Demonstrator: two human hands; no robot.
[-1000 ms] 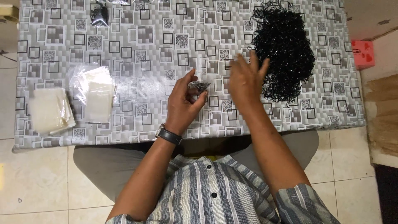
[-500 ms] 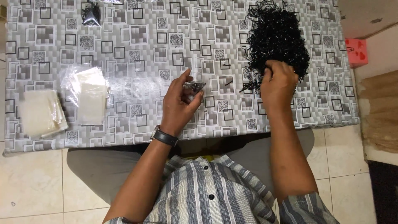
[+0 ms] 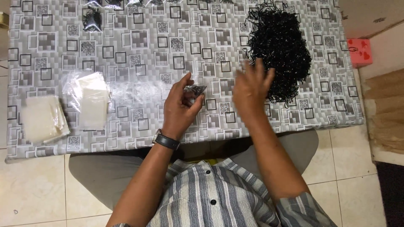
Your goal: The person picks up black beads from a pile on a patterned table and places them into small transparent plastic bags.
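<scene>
The left hand [image 3: 180,107] is raised a little over the bench [image 3: 139,46], wrist bent and a watch [image 3: 166,141] on it, its fingers [image 3: 185,84] pinched shut on a small clear bag [image 3: 194,90] with dark pieces inside. The right hand [image 3: 251,90] hovers flat beside it, blurred, fingers spread open and holding nothing, their tips at the near edge of the big black pile [image 3: 278,50]. Two stacks of clear bags [image 3: 90,101] lie well apart to the left.

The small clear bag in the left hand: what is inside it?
The small clear bag, pinched by the left hand, holds some small black pieces like those in the black pile. The fingers cover its lower part, so the amount cannot be seen.
</scene>
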